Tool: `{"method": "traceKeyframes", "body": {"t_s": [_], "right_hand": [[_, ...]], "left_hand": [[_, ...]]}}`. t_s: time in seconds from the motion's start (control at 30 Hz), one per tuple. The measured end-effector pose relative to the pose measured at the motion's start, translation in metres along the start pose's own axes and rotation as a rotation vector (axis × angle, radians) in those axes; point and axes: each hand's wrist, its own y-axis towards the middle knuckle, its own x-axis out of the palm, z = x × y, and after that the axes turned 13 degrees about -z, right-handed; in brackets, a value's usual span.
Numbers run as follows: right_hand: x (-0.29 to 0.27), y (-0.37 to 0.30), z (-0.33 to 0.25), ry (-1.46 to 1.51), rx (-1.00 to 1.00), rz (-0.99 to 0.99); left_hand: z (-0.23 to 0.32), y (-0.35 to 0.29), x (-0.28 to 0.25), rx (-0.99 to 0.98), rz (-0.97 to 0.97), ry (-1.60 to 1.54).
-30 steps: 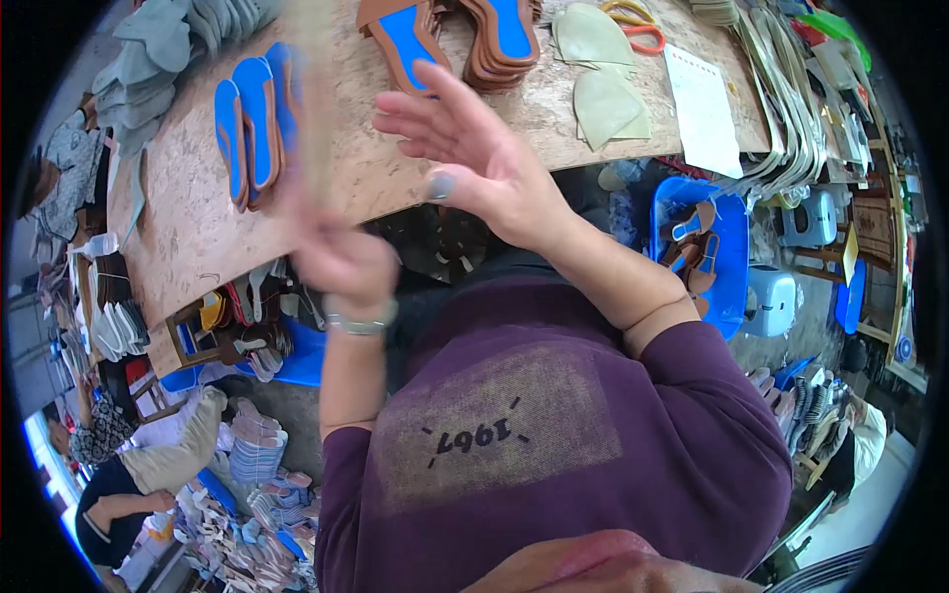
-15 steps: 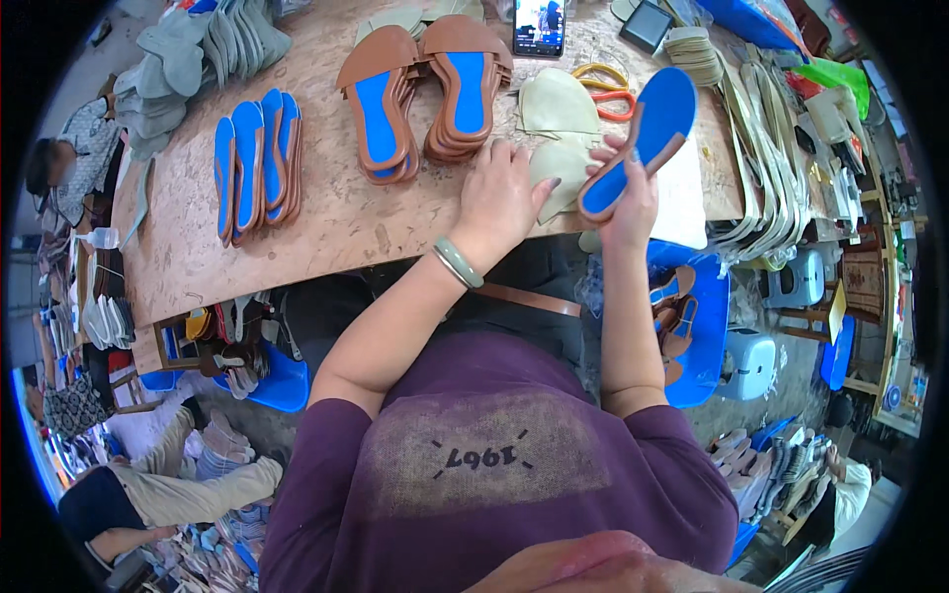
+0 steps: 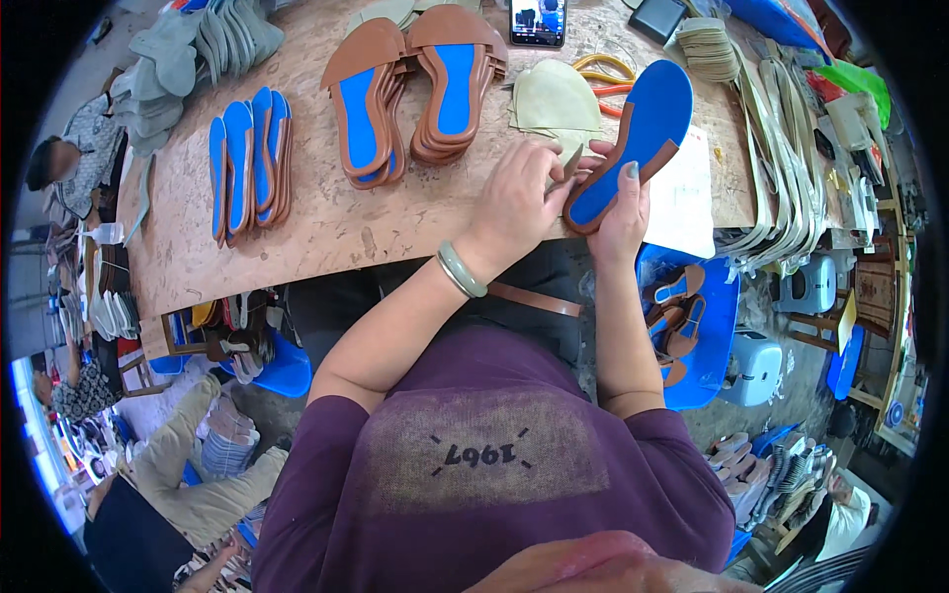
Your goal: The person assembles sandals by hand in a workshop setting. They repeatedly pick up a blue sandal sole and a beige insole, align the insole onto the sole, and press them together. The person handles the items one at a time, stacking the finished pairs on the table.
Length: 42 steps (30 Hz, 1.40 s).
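Observation:
My right hand (image 3: 621, 203) holds a blue sandal insole with a brown rim (image 3: 633, 138), tilted up over the front edge of the wooden table (image 3: 326, 232). My left hand (image 3: 516, 193), with a pale green bangle on the wrist, rests against the lower edge of that insole and pinches a small pale piece beside it. Pale beige cut pieces (image 3: 554, 99) lie on the table just beyond the fingers.
Two stacks of brown and blue insoles (image 3: 410, 89) sit mid-table, a row of blue ones (image 3: 247, 163) to the left, grey soles (image 3: 198, 44) at far left. A phone (image 3: 539, 20), orange scissors (image 3: 603, 74), strips (image 3: 781, 168) and a blue bin of sandals (image 3: 692, 326) lie right. Other people sit lower left.
A second ago both hands were raised and blurred with nothing in them. Since then my right hand has taken up the blue insole and my left hand has come against it.

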Motion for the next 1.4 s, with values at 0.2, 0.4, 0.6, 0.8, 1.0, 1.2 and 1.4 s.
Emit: {"method": "traceKeyframes", "body": {"t_s": [0.2,0.4,0.6,0.8,1.0,1.2,1.4], "right_hand": [[0.005,-0.005,-0.007,-0.002,-0.162,-0.049],[0.042,-0.013,-0.011,0.065,-0.142,-0.121],[0.059,-0.021,-0.016,0.134,-0.105,-0.134],[0.05,-0.04,-0.032,-0.402,-0.119,-0.174],[0.08,-0.058,-0.026,-0.958,-0.297,-0.362],[0.108,-0.058,-0.007,-1.066,-0.375,-0.45],[0.11,-0.061,0.0,-1.085,-0.367,-0.49]], "left_hand": [[-0.004,0.002,-0.004,-0.355,0.058,-1.176],[0.006,-0.008,-0.023,-0.252,-0.126,-1.784],[0.008,-0.025,-0.051,-0.428,0.016,-1.83],[0.005,-0.038,-0.103,-0.345,-0.009,-1.998],[-0.019,-0.052,-0.117,-0.109,-0.011,-2.124],[-0.018,-0.058,-0.126,-0.167,0.094,-2.046],[-0.009,-0.055,-0.131,-0.226,0.117,-1.897]]}}
